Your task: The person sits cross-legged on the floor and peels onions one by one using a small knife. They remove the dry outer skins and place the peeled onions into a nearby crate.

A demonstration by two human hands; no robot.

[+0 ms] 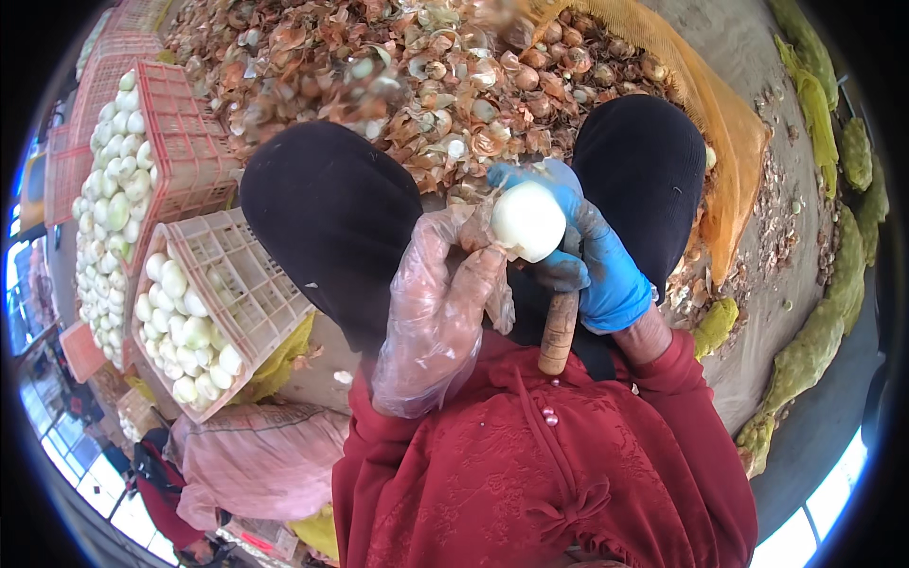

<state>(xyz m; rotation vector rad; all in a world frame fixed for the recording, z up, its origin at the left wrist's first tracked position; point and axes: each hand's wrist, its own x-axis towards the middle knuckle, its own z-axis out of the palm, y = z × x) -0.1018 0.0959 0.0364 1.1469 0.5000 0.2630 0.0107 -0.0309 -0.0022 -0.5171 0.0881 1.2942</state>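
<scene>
A peeled white onion [528, 221] is held up between my two hands, just in front of my body. My left hand [446, 305], in a loose clear plastic glove, pinches the onion's left side, with thin skin by the fingertips. Blue-gloved, my right hand [603, 263] wraps around the onion's right and far side. That same hand grips a tool by its wooden handle [559, 332], which points back toward my body. Most of the tool's metal part is hidden behind the fingers and the onion.
A heap of onion skins [305, 71] spreads beyond my knees, with unpeeled onions [568, 53] by an orange mesh sack [724, 184]. Peeled onions fill a white crate [248, 284] and a pink crate [184, 135] at left. Yellow-green mesh sacks [809, 362] lie right. Another person's red sleeve [160, 493] shows lower left.
</scene>
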